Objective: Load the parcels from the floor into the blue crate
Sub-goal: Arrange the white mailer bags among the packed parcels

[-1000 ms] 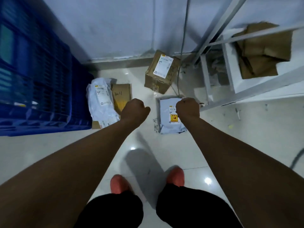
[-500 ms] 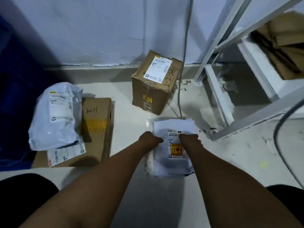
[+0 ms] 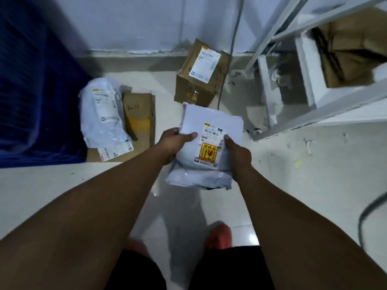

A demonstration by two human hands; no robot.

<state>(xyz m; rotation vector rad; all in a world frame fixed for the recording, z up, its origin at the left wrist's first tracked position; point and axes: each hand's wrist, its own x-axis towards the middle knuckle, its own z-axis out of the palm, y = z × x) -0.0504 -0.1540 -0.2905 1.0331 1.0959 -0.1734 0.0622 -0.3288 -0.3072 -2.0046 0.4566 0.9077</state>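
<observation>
Standing at left edge of pale tiled floor [image 3: 303,195]: dark blue plastic crate [image 3: 31,91]. Beside it, crinkled white plastic mailer [image 3: 100,114] atop flat brown cardboard box [image 3: 140,118]. Left hand [image 3: 173,141] and right hand [image 3: 237,152] grip opposite sides of white labelled plastic parcel [image 3: 209,122], held above floor.

Glossy tiled floor [image 3: 314,195], crinkled plastic mailer [image 3: 211,122], matt cardboard box [image 3: 199,86], metal rack [image 3: 272,34].

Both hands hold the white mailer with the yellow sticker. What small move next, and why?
Probably carry the white mailer left toward the blue crate: the left hand and right hand grip its sides, and the crate stands to their left.
</observation>
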